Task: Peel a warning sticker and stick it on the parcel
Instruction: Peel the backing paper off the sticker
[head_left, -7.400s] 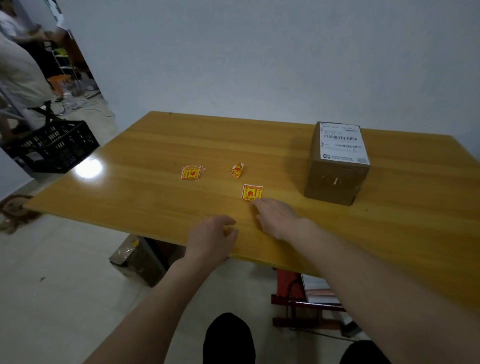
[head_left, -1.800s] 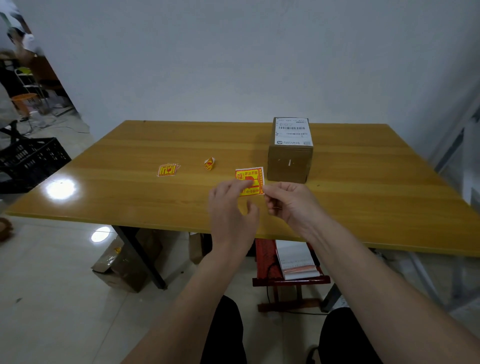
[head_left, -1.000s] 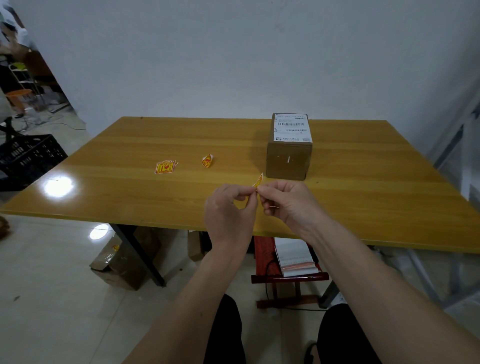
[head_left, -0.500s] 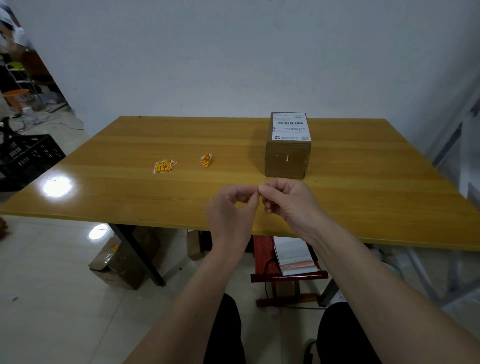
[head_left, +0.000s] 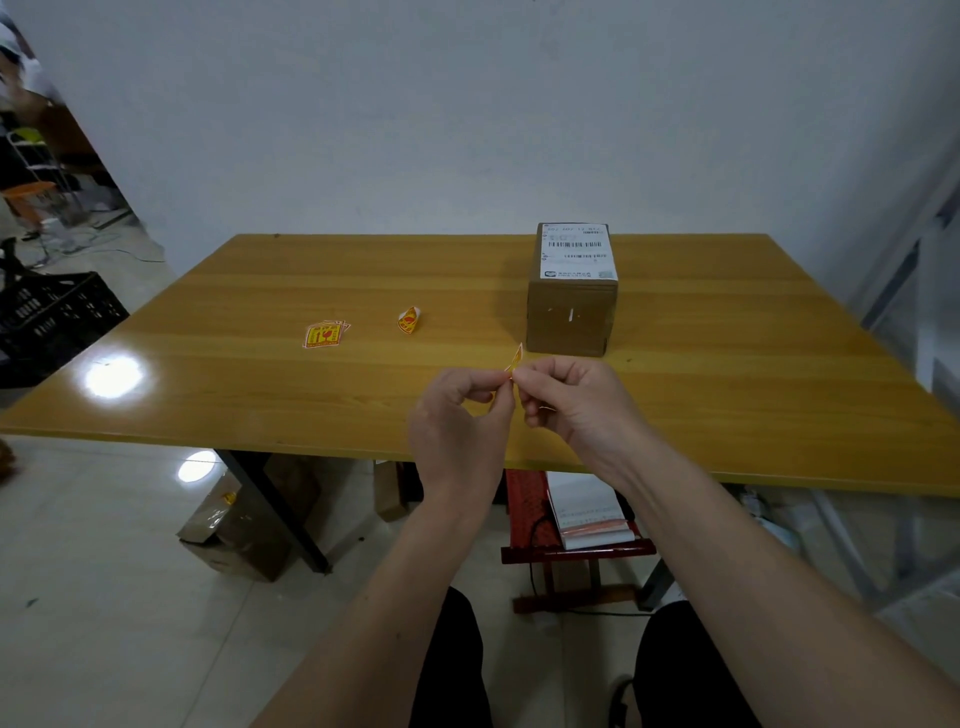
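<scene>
A small yellow-and-red warning sticker (head_left: 515, 358) stands edge-on between my two hands, above the table's near edge. My left hand (head_left: 460, 415) pinches its lower corner with thumb and forefinger. My right hand (head_left: 571, 400) pinches it from the other side, fingers curled. Only a thin sliver of the sticker shows above my fingertips. The parcel (head_left: 571, 291), a brown cardboard box with a white shipping label on top, stands just beyond my hands, apart from them.
A small stack of warning stickers (head_left: 324, 334) lies on the wooden table (head_left: 234, 364) at the left. A curled sticker piece (head_left: 409, 319) lies between the stack and the parcel. Boxes and a red stool sit under the table; a black crate stands far left.
The sticker was picked up from the table and turned from face-on to edge-on between both hands. Since half a second ago its tip shows again above my fingertips.
</scene>
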